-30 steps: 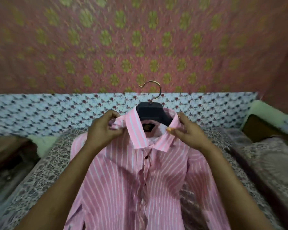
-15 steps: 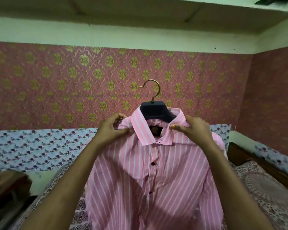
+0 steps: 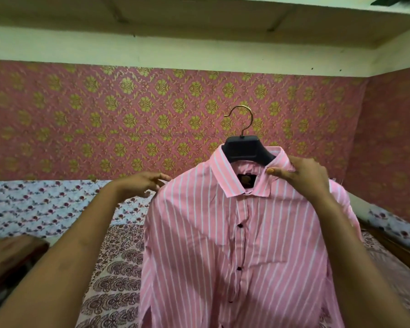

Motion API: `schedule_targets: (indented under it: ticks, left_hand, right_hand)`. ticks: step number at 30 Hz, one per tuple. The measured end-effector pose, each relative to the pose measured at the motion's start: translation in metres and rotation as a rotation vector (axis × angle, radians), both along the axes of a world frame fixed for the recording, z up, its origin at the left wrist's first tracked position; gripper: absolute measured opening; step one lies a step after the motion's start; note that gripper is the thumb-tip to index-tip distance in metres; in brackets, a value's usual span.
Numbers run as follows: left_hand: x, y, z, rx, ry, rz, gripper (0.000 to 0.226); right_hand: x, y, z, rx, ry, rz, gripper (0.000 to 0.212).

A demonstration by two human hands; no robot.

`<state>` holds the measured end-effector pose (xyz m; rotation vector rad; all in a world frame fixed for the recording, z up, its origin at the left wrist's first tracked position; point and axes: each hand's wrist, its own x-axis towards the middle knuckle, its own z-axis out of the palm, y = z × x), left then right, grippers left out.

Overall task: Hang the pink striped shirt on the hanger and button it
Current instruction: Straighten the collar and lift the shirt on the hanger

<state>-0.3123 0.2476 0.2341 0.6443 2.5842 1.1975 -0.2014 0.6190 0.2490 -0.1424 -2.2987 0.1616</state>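
The pink striped shirt (image 3: 223, 245) hangs on a black hanger (image 3: 245, 147) with a gold hook, held up in the air right of centre. Dark buttons run down its closed front placket, and the collar is folded down. My right hand (image 3: 301, 176) grips the shirt and hanger at the right side of the collar. My left hand (image 3: 143, 183) is off the collar, fingers apart, its tips just beside the shirt's left shoulder. The lower hem is out of view.
Below lies a bed with a paisley cover (image 3: 118, 275) and a floral sheet (image 3: 38, 204) at the left. A pink and gold patterned wall (image 3: 128, 124) is behind, a shelf (image 3: 199, 17) overhead, and a wooden bed frame edge (image 3: 386, 240) at the right.
The shirt and hanger have risen off the bed and shifted right. My left hand has let go of the collar and moved out to the shoulder. My view has tilted up.
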Motion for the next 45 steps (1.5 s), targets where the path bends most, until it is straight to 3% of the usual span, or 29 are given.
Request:
schedule_targets:
  ticks: [2, 5, 7, 10, 13, 16, 20, 23, 25, 27, 30, 33, 35, 37, 40, 42, 45]
  left_hand:
    - [-0.003, 0.002, -0.002, 0.02, -0.075, 0.003, 0.048]
    - [-0.01, 0.005, -0.016, 0.22, -0.298, -0.044, 0.043]
    - [-0.015, 0.006, -0.025, 0.284, -0.335, -0.08, 0.04]
    - [-0.012, 0.01, -0.023, 0.22, -0.101, -0.018, 0.011]
    - [-0.001, 0.017, -0.001, 0.341, 0.202, 0.135, 0.013]
    - [0.014, 0.02, 0.023, 0.479, 0.324, 0.148, 0.011]
    - [0.014, 0.013, 0.023, 0.207, 0.354, 0.067, 0.012]
    - [0.006, 0.004, 0.004, -0.016, 0.236, -0.044, 0.018]
    - [0.003, 0.002, -0.008, -0.145, 0.184, -0.1, 0.005]
    - [-0.002, -0.002, -0.013, -0.188, 0.238, -0.044, 0.02]
    - [-0.016, -0.012, -0.016, -0.232, 0.368, 0.211, 0.024]
    - [-0.021, -0.01, -0.023, -0.727, 0.268, 0.163, 0.002]
    - [-0.014, -0.003, -0.029, -0.995, 0.09, 0.079, 0.022]
    - [-0.012, 0.003, -0.029, -0.884, 0.061, 0.085, 0.021]
    - [-0.012, 0.013, -0.022, -0.372, 0.233, 0.157, 0.018]
    - [-0.008, 0.023, -0.017, -0.049, 0.132, 0.078, 0.022]
    - [-0.007, 0.03, -0.025, 0.025, -0.103, -0.067, 0.028]
  right_hand:
    - [0.002, 0.005, 0.001, 0.021, 0.036, 0.012, 0.082]
    - [0.005, 0.012, 0.002, 0.044, 0.066, 0.012, 0.08]
    - [0.007, 0.018, 0.002, 0.036, 0.093, 0.038, 0.083]
    - [0.009, 0.025, 0.001, 0.02, 0.102, 0.075, 0.087]
    - [0.008, 0.031, -0.005, 0.019, 0.054, 0.053, 0.078]
    - [0.004, 0.037, -0.014, -0.004, 0.002, 0.007, 0.083]
    - [0.005, 0.036, -0.019, -0.06, -0.006, 0.001, 0.074]
    - [0.007, 0.036, -0.021, -0.091, -0.014, -0.004, 0.074]
    - [0.006, 0.037, -0.021, -0.092, -0.042, -0.01, 0.076]
    - [0.005, 0.038, -0.02, -0.093, -0.079, 0.003, 0.085]
    - [0.002, 0.035, -0.024, -0.097, -0.115, 0.04, 0.087]
    - [0.0, 0.03, -0.028, -0.099, -0.111, 0.056, 0.087]
    - [0.001, 0.029, -0.03, -0.086, -0.1, 0.057, 0.083]
    - [0.004, 0.028, -0.031, -0.093, -0.088, 0.049, 0.07]
    - [0.006, 0.025, -0.028, -0.105, -0.07, 0.036, 0.06]
    - [0.004, 0.024, -0.027, -0.075, -0.059, 0.024, 0.068]
    - [0.005, 0.027, -0.025, -0.032, -0.016, 0.012, 0.076]
